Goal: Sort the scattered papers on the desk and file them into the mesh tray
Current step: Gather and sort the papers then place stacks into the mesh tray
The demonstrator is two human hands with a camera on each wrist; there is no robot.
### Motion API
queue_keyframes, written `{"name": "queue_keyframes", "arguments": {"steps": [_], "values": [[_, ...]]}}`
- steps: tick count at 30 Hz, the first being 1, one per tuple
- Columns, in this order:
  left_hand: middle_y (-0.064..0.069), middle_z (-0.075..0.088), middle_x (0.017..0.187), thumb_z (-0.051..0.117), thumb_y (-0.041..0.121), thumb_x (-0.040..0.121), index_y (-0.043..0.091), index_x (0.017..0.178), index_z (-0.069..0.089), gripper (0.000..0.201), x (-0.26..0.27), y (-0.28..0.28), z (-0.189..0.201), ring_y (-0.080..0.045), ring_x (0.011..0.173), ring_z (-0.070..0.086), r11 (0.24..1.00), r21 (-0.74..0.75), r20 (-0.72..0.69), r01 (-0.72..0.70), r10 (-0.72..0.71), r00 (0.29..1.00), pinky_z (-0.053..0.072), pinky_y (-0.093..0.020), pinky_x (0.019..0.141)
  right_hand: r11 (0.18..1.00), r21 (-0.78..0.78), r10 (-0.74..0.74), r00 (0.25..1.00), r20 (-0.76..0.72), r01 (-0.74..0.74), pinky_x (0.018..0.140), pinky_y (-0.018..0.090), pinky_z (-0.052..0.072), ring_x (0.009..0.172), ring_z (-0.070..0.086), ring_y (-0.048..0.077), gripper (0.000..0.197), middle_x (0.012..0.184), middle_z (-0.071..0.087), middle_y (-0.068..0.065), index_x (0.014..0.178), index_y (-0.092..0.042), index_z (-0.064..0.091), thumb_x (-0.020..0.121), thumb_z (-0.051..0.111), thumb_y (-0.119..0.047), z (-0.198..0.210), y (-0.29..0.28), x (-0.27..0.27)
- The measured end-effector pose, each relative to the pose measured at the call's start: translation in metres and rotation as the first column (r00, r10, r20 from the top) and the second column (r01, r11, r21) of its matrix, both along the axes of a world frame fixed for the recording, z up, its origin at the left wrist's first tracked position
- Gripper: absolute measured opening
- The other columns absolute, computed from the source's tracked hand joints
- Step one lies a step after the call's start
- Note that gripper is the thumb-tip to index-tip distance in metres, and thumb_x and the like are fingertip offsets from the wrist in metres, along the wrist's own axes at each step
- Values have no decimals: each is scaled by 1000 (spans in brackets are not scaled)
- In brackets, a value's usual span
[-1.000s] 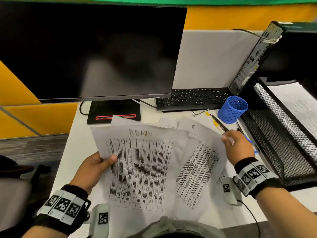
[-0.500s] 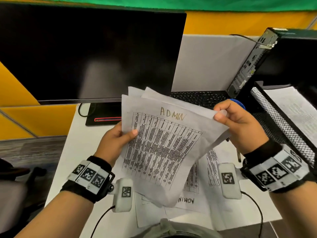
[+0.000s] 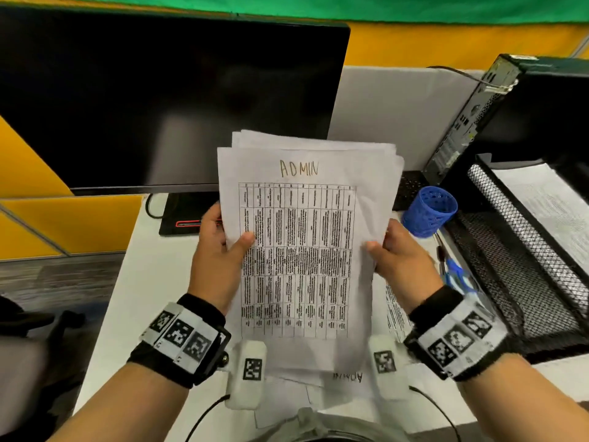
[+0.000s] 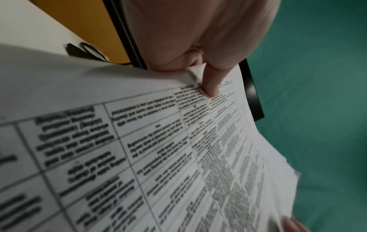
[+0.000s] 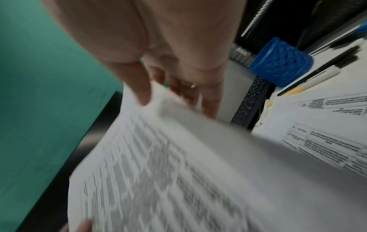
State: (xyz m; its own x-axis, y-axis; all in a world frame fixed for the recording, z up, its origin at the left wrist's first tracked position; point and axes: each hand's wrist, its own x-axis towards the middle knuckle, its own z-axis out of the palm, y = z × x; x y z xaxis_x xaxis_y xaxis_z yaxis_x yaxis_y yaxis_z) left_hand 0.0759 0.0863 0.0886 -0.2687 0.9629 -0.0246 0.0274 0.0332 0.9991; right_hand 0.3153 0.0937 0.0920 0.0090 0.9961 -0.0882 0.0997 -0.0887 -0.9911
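A stack of printed sheets [image 3: 302,250], the top one headed ADMIN above a table, stands upright over the desk in front of the monitor. My left hand [image 3: 220,247] pinches its left edge, thumb on the front, seen close in the left wrist view on the stack [image 4: 178,149]. My right hand [image 3: 395,256] grips the right edge, thumb in front and fingers behind, as the right wrist view shows on the stack [image 5: 158,157]. More papers [image 3: 347,378] lie flat on the desk beneath. The black mesh tray [image 3: 522,266] stands at the right, with a sheet in its upper tier [image 3: 548,199].
A dark monitor [image 3: 159,100] fills the back left. A keyboard [image 3: 409,186], a blue mesh pen cup [image 3: 428,212] and several pens [image 3: 446,263] lie between the stack and the tray. A computer tower [image 3: 471,116] stands behind the tray. The desk edge runs at the left.
The sheets were gathered off the desk, lifted and turned upright into one squared stack. My right hand slid from the top right corner down to the right edge.
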Motion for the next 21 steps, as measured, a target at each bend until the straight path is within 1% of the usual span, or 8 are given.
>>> {"name": "queue_keyframes", "arguments": {"steps": [3,5,6,8,11,14,17,21], "values": [[22,64,110,48,13,95,36,116,49,31,11,-5,9,3,106,59,995,92,-99,26,-17,995,49,-33,97,991,105,-93,986,137,79,101,30,38,105,55,0,35,113,59,-13,122,-22,48,94,43,-1,-2,-4,-19],[35,61,103,44,11,97,40,111,47,33,16,-12,21,13,104,56,977,209,-117,40,-15,993,47,-15,89,968,224,-130,989,73,111,94,16,37,91,50,-20,36,100,52,-26,109,-33,43,95,40,1,8,-8,-30],[40,59,104,42,8,98,40,111,45,35,18,-17,26,16,105,54,962,268,-117,49,-18,993,44,-9,88,953,280,-134,990,40,118,94,8,36,96,48,-25,41,106,50,-31,111,-37,40,96,39,1,12,-11,-33],[44,55,109,39,3,98,41,114,40,42,21,-25,29,17,110,51,937,344,-107,64,-28,994,40,-4,89,927,354,-122,992,-20,122,94,1,35,110,46,-22,47,119,49,-31,122,-37,36,95,40,2,10,-14,-33],[33,56,109,41,3,97,39,112,37,39,20,-30,16,20,104,53,957,278,-60,81,-67,996,41,0,83,939,319,-126,991,-35,131,95,5,40,115,50,-13,49,127,52,-13,128,-28,35,92,48,2,-3,-13,-29],[27,56,110,44,8,96,48,107,38,42,18,-29,4,19,99,55,980,182,-33,76,-72,997,45,-4,78,954,261,-147,989,-25,148,85,3,44,104,56,-14,47,115,57,-17,117,-35,42,91,49,3,-13,-13,-28],[29,55,111,43,11,98,51,107,38,41,19,-25,4,21,97,55,985,159,-34,65,-60,998,46,-4,79,968,216,-130,992,-6,128,76,-1,42,91,56,-21,38,105,58,-21,114,-29,47,94,43,2,-14,-13,-30],[29,54,114,43,12,98,51,110,38,41,21,-24,4,20,102,53,981,188,-32,43,-38,999,44,-1,82,954,252,-158,986,-46,165,78,2,44,91,57,-19,40,98,63,-25,106,-37,48,94,43,1,-7,-15,-27]]}}
